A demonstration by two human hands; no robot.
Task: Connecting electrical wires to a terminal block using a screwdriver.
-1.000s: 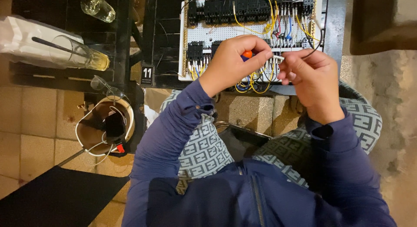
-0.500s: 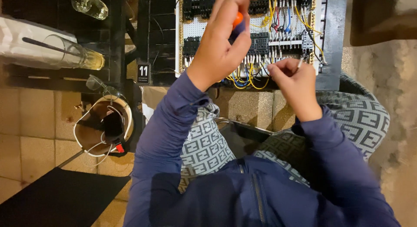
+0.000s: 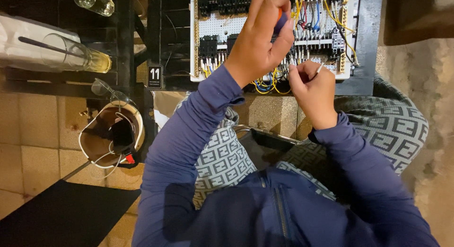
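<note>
A white perforated wiring panel (image 3: 222, 27) with black terminal blocks and yellow, blue and red wires lies on a dark table in front of me. My left hand (image 3: 262, 39) is raised over the panel, closed around a screwdriver with an orange and blue handle (image 3: 281, 17). My right hand (image 3: 312, 88) sits lower, near the panel's front edge, pinching a thin white wire (image 3: 320, 67) between thumb and fingers. Yellow wire loops (image 3: 265, 86) hang below the panel edge between my hands.
A tipped drinking glass (image 3: 75, 55) with a straw and a second glass (image 3: 94, 1) lie on the dark table at the left. A small black number sign (image 3: 154, 75) stands by the panel. A round container (image 3: 111, 136) with cables sits on the tiled floor.
My left hand has risen with the screwdriver toward the panel's upper part. My right hand has dropped and come closer to the front edge, still pinching the wire.
</note>
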